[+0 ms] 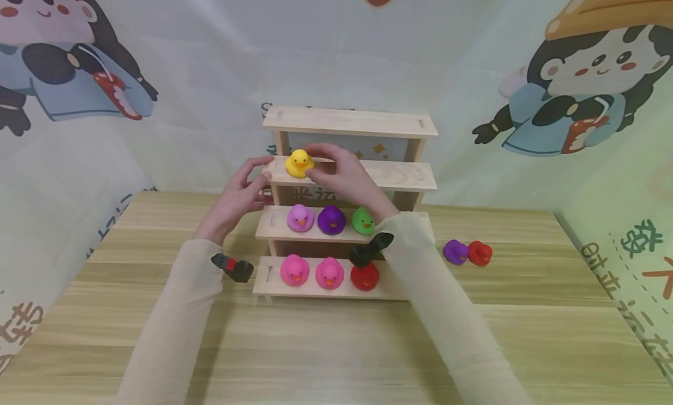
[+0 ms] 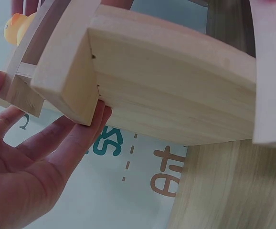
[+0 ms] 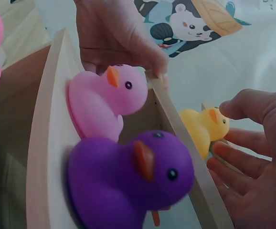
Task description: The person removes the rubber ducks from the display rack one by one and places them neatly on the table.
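Note:
A yellow rubber duck (image 1: 299, 163) sits near the left end of the second-highest step of a tiered wooden shelf (image 1: 349, 121). My right hand (image 1: 347, 174) pinches it from the right, thumb in front and fingers behind; the right wrist view shows the thumb (image 3: 240, 106) by its head. At that step's left end, my left hand (image 1: 239, 197) grips the shelf. Below, a light purple duck (image 1: 300, 219), a dark purple duck (image 1: 332, 220) and a green duck (image 1: 363, 221) stand in a row. Two pink ducks (image 1: 294, 270) and a red duck (image 1: 365, 276) occupy the lowest step.
Right of the shelf, a purple duck (image 1: 455, 252) and a red duck (image 1: 480, 253) sit side by side on the wood-grain table (image 1: 315, 352). A printed cloth (image 1: 336, 54) with cartoon figures hangs behind. Each sleeve carries a black wrist camera (image 1: 232, 267).

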`<state>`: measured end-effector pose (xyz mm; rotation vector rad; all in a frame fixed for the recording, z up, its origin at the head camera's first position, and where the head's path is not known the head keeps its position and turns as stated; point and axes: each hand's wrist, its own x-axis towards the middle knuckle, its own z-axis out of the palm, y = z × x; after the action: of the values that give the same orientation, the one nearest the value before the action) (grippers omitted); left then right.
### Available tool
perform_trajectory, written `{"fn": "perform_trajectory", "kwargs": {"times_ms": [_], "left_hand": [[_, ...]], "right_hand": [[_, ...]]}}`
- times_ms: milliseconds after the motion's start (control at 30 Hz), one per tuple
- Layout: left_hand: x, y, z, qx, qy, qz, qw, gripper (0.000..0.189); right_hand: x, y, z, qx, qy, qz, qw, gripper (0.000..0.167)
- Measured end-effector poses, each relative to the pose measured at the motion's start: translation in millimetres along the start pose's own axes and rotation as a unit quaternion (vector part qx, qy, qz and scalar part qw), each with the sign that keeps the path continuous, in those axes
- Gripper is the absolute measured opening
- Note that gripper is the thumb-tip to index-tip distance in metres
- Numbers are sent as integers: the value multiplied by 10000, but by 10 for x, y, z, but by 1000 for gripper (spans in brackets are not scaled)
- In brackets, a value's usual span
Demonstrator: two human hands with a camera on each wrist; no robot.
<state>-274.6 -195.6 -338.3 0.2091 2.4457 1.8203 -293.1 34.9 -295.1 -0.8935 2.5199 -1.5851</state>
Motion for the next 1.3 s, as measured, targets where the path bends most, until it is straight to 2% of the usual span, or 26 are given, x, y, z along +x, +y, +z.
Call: {"fn": "perform_trajectory", "kwargs": {"times_ms": [200,567,1067,1300], "left_hand": [[2,-7,3,-53,-19,13,10000,51],[19,-34,-4,-54,40,141,9999,50],[13,-30,-5,-155,31,130,9998,49],[-2,-11,2,-131,51,101,9999,49]], "right_hand": [[32,-27,91,-160,72,12,9998,50],[30,-37,146,-338,257,-21,9991,40],[-84,-51,86,-251,333,-191,9989,40],[-175,-87,5,-515,358,-495,9968,39]]}}
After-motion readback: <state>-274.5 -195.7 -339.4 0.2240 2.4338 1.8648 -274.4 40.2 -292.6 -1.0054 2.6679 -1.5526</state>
